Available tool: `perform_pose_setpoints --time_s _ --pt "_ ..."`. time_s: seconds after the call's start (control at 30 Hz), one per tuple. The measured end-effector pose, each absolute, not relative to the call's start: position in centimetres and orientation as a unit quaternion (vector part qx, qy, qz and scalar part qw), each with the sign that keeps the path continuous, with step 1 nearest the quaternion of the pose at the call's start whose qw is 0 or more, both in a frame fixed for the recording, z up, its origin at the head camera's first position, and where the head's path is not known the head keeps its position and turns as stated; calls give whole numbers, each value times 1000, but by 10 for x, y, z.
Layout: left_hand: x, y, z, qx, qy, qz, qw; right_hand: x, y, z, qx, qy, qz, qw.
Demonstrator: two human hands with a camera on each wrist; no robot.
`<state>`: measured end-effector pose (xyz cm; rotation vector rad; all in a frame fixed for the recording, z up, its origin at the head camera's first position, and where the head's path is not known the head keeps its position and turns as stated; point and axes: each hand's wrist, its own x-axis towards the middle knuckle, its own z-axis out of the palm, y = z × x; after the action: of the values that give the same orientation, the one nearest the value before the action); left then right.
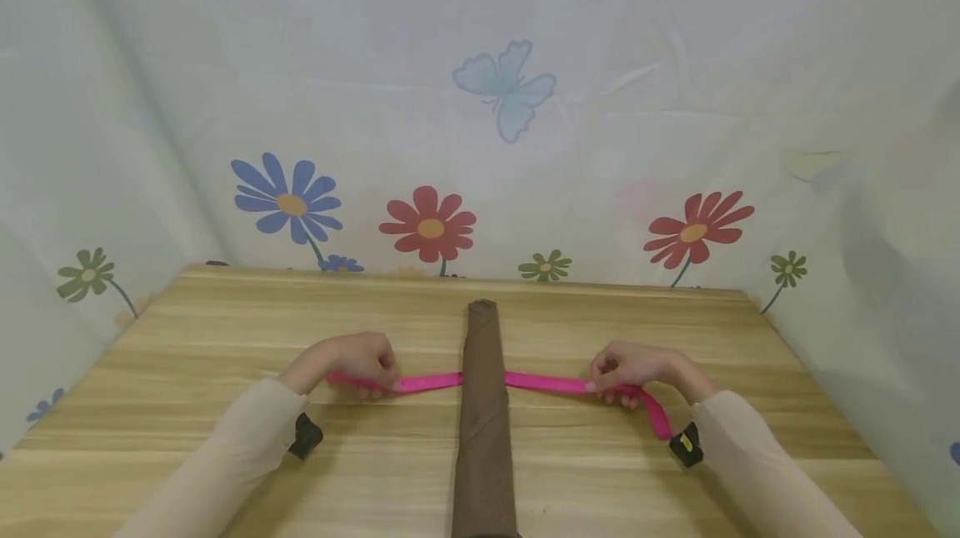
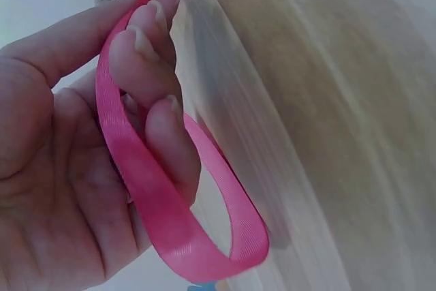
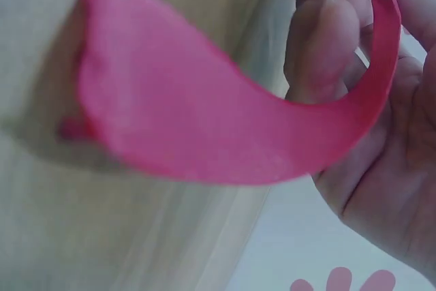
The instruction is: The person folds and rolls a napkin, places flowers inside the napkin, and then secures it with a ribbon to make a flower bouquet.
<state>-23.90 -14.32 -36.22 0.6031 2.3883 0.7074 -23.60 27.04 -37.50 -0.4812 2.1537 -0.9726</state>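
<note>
A long brown roll with a fabric-like wrap [image 1: 483, 413] lies lengthwise down the middle of the table. A bright pink ribbon [image 1: 551, 384] runs crosswise beneath it and comes out on both sides, its middle hidden by the roll. On the left, my left hand [image 1: 360, 361] pinches the ribbon between thumb and fingers; in the left wrist view the ribbon's slack [image 2: 160, 195] hangs in a loop below the palm. My right hand [image 1: 630, 364] pinches the other side, and the loose end [image 3: 197, 107] curves away from the fingers in the right wrist view.
The wood-grain table [image 1: 225, 321] reaches back to a pale curtain [image 1: 360, 104] printed with flowers and a butterfly. Small dark devices [image 1: 306, 436] sit at both wrists, just past the sleeves.
</note>
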Motion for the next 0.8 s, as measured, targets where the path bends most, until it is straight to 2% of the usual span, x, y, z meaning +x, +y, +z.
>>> perform_pose_setpoints --time_s 0.2,0.4,0.7,0.8 --pt "-240 -163 -364 245 887 285 268 -234 276 -378 -212 813 -407 357" --pt "-237 -186 -363 259 872 329 253 -230 290 -370 -239 810 -422 328" --pt "-226 -205 -354 261 873 348 222 -216 306 -353 -232 817 -437 295" --pt "-224 -210 -350 248 867 369 227 -213 311 -348 -239 815 -444 285"
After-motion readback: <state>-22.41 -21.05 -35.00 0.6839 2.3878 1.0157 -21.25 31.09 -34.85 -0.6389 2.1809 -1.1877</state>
